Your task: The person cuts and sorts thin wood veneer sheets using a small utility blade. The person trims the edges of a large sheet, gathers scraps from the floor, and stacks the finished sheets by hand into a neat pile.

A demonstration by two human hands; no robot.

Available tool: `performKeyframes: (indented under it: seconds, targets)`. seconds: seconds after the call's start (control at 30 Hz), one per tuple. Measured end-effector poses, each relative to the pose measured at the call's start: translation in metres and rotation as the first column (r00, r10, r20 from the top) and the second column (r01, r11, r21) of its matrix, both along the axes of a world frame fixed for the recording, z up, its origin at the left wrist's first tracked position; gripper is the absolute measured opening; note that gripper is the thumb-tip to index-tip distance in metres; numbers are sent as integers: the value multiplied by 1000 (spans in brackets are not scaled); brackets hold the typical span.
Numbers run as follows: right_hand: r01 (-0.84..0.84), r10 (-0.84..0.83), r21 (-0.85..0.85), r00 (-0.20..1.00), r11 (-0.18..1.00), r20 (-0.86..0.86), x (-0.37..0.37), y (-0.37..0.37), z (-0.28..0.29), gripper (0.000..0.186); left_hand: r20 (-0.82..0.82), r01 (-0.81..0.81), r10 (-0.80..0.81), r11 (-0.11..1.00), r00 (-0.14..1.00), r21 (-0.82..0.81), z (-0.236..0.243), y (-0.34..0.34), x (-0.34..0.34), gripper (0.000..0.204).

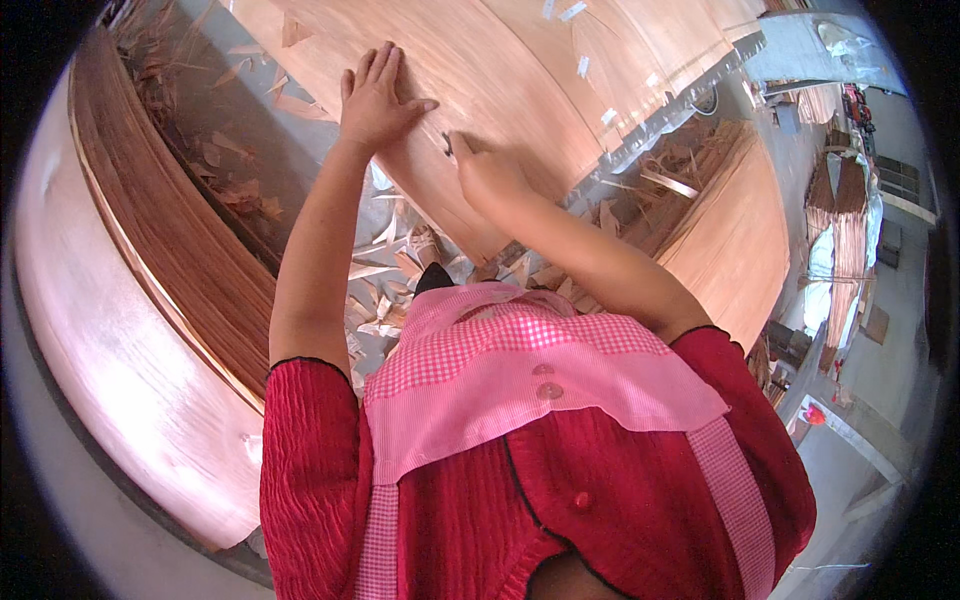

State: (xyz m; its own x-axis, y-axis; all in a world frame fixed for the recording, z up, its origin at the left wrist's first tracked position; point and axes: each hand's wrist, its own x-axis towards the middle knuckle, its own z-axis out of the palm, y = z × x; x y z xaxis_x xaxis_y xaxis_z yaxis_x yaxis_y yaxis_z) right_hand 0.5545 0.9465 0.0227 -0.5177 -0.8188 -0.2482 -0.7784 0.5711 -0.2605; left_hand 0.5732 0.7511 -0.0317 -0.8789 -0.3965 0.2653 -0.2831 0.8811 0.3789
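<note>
Flanking us are a dark brown stack on the left and a paler stack on the right, two in all, with wood scraps underfoot. We count at least four white tape pieces on the broad wood sheet before us, above a grey floor. Our left hand lies open on the sheet, gripping nothing; our right hand, partly curled, holds a small dark tool over it.

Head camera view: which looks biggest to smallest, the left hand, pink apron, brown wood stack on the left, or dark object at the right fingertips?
1. Pink apron, though nearness to the camera enlarges it
2. Brown wood stack
3. Left hand
4. Dark object
</note>
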Motion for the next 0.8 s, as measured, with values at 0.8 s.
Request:
performKeyframes:
  seconds: [0.8]
  targets:
    - [-340,337,-1,931,940,-141,-89,-95,13,32,-205,9,38,974,978,224,0,-2,6,113]
